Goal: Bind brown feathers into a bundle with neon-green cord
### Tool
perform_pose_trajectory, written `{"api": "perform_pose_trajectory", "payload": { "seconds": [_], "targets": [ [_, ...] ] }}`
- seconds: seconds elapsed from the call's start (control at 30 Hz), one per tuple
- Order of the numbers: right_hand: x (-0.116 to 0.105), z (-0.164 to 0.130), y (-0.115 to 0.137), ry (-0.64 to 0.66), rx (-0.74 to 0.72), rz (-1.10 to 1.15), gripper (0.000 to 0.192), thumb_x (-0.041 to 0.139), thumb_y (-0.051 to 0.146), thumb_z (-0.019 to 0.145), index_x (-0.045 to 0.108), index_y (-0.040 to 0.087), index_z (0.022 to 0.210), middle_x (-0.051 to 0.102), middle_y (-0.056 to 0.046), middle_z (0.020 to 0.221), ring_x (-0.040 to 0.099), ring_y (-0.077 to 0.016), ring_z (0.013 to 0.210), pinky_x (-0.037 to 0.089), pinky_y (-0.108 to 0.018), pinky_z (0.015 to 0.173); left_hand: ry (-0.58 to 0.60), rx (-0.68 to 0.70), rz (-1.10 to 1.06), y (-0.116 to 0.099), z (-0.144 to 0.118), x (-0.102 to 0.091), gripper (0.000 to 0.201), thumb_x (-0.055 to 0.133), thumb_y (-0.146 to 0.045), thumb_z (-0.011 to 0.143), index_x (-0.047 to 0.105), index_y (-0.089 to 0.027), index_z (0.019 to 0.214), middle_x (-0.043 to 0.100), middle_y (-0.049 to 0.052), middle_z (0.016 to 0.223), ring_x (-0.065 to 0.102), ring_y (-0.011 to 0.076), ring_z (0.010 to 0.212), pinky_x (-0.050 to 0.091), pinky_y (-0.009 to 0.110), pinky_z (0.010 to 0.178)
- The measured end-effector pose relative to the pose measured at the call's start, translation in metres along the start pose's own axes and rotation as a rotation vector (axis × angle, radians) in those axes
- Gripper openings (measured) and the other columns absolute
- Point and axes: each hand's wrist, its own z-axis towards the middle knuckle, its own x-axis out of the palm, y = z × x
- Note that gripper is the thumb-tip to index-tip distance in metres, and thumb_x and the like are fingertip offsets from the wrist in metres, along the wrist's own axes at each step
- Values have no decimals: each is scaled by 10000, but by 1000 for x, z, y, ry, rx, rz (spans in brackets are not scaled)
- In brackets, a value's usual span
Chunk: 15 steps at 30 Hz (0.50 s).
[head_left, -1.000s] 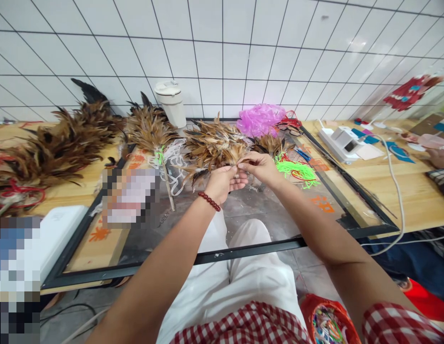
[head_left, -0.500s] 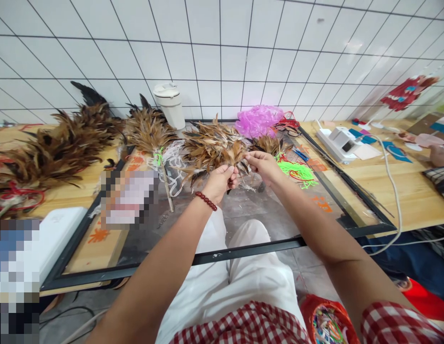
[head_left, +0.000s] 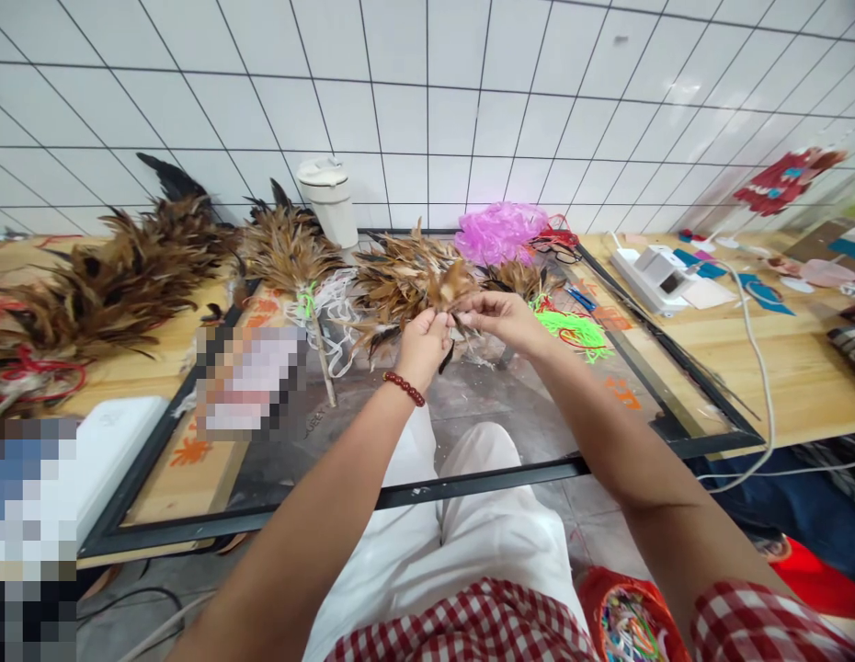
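My left hand [head_left: 422, 345] and my right hand [head_left: 500, 317] meet above the glass-topped table [head_left: 483, 414]. Both pinch a small bunch of brown feathers [head_left: 452, 285] by its base, its tips pointing up and away. A red bead bracelet sits on my left wrist. Just behind the hands lies a loose pile of brown feathers [head_left: 393, 280]. Neon green cord [head_left: 572, 326] lies to the right of my right hand.
Feather dusters [head_left: 290, 248] and a big feather heap [head_left: 110, 276] lie at the left. A white cup [head_left: 329, 198] and a pink plastic bundle [head_left: 500, 230] stand at the back. A white device [head_left: 658, 271] with a cable sits right. A red basket [head_left: 631, 621] is by my knee.
My hands have drawn closer together and lifted the small feather bunch slightly off the pile. Another person's hand at the far right edge has moved out of sight.
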Motion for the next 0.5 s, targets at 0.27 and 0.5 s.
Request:
{"api": "perform_pose_trajectory", "payload": {
  "seconds": [0.27, 0.5],
  "targets": [
    [-27, 0, -8, -112, 12, -710, 94, 691, 267, 703, 747, 203, 744, 685, -23, 693, 556, -150, 624, 388, -286, 641, -104, 34, -120, -8, 5, -6, 226, 543, -270, 873, 496, -175, 674, 362, -60, 513, 345, 45, 414, 256, 168, 405],
    [8, 4, -23, -171, -28, -847, 346, 676, 469, 738, 729, 191, 937, 673, -53, 809, 579, -179, 732, 397, -282, 661, -127, 7, -144, -5, 4, -5, 211, 485, -219, 897, 494, -161, 694, 366, -64, 509, 347, 35, 414, 263, 145, 401]
  ]
}}
